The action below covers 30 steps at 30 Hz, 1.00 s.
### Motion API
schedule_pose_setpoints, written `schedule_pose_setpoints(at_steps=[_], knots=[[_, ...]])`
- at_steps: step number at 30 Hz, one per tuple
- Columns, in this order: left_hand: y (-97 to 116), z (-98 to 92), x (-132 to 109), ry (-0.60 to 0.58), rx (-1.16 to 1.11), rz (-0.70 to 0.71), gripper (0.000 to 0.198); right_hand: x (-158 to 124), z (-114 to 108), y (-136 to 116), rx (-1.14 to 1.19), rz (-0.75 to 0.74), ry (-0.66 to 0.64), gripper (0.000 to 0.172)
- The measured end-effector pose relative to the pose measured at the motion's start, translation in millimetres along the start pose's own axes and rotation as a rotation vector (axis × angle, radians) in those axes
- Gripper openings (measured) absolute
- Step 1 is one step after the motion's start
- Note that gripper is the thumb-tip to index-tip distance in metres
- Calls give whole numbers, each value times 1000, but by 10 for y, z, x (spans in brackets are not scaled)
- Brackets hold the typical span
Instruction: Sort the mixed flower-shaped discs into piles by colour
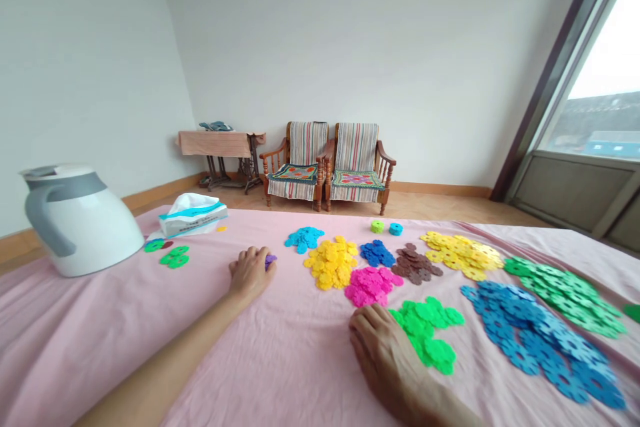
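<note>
My left hand (251,271) reaches to the middle of the table, its fingers bent down over a few purple plastic snowflake discs (271,260), which it partly hides. Close to the near side, my right hand (381,347) lies with its fingers curled together against the cloth. Its fingertips are hidden, so what they hold, if anything, does not show. Bright green discs (429,330) lie right beside it, and a pink pile (373,285) is just beyond. Yellow (333,263), light blue (304,238), dark blue (377,253) and brown discs (415,264) are heaped further back.
A white kettle (95,227) and a tissue box (194,215) stand on the left, near loose green discs (175,257). Larger yellow (463,255), green (565,293) and blue discs (535,330) spread on the right. Two small stacks, lime (377,227) and blue (395,229), stand at the back.
</note>
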<state>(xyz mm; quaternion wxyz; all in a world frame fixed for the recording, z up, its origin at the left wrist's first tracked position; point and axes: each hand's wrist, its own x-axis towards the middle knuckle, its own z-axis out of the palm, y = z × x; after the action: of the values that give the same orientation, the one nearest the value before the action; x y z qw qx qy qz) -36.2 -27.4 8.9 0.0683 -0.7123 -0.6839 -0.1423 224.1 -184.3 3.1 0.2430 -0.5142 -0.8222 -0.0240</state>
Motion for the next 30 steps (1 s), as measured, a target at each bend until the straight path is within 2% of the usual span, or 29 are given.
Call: schedule_pose_setpoints(at_steps=[7, 13, 20, 24, 27, 30], knots=[[-13, -40, -128, -2, 0, 77, 21, 13, -20, -5, -3, 12, 11, 19], [3, -77, -434, 39, -118, 256, 16, 19, -49, -13, -19, 0, -4, 19], [293, -260, -958, -3, -343, 416, 12, 5, -31, -1, 0, 17, -44, 19], [405, -382, -1067, -61, -448, 516, 20, -8, -37, -1, 18, 19, -59, 20], [241, -475, -944, -81, -485, 554, 44, -11, -49, -2, 27, 25, -69, 20], [-119, -557, -744, -167, -431, 491, 70, -6, -46, 0, 26, 29, -73, 21]])
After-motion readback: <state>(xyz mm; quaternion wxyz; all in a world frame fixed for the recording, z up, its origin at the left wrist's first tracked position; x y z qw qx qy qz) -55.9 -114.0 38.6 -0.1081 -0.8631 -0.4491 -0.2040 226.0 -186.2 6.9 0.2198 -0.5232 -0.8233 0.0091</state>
